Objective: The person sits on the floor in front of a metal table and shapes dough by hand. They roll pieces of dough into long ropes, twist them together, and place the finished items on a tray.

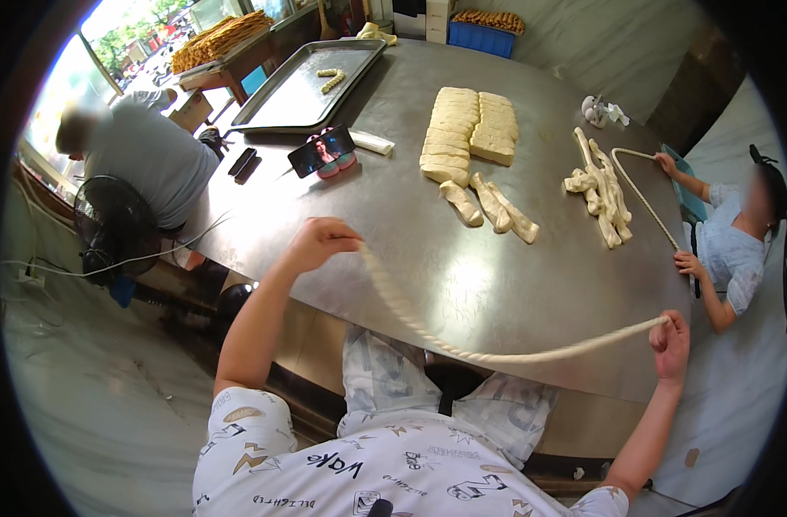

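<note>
A long twisted dough rope hangs in a sagging curve between my hands, over the near edge of the metal table. My left hand pinches its left end, raised over the table. At the right, my right hand grips the other end near the table's edge. Beyond the rope, two rows of cut dough slabs lie side by side, with several loose dough strips before them. Further right is a pile of dough pieces.
A co-worker at the right handles another twisted dough rope. A person bends at the left beside a fan. A metal tray holding short dough twists, and a propped phone, stand at the back left.
</note>
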`<state>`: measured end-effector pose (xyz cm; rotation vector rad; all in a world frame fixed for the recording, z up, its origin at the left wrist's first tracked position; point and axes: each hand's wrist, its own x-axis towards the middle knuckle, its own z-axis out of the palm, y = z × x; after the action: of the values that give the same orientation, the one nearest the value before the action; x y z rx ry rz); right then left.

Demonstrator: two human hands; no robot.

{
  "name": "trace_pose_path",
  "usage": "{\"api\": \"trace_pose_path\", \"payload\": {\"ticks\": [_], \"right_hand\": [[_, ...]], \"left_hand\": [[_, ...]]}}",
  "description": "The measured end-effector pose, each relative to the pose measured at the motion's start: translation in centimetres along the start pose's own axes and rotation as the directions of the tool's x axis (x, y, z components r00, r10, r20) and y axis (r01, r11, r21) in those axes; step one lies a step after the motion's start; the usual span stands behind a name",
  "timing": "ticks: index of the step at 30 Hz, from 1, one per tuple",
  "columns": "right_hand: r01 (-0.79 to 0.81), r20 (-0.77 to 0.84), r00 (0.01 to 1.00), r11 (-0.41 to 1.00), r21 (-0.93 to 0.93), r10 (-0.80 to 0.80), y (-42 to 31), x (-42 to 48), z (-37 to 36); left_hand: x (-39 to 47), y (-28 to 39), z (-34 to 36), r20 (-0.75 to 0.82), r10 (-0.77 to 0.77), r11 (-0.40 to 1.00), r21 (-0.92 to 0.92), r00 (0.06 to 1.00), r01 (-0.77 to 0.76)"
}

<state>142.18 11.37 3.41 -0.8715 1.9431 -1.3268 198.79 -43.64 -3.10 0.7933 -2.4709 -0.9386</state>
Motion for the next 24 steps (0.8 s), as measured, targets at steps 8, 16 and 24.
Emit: {"api": "trace_pose_path", "payload": {"ticks": [8, 16, 24], "right_hand": [[0.145, -0.291, 0.858, 0.744, -0.652, -0.423, 4.2, 1.9, -2.5], [0.113, 0.243, 0.942, 0.465, -0.878, 0.23, 0.1, -4.1, 4.3], [-0.095, -0.143, 0.985, 0.385, -0.918, -0.098, -6.3, -3.0, 5.5]], "left_hand": [[3.8, -5.1, 1.5, -0.116, 0.071, 0.838, -0.532, 0.991, -0.123], [2.4, -8.0, 3.4, -0.331, 0.367, 0.823, 0.552, 0.869, -0.137], [-4.4, -1.4, 7.0, -0.227, -0.122, 0.759, 0.606, 0.966, 0.238]]}}
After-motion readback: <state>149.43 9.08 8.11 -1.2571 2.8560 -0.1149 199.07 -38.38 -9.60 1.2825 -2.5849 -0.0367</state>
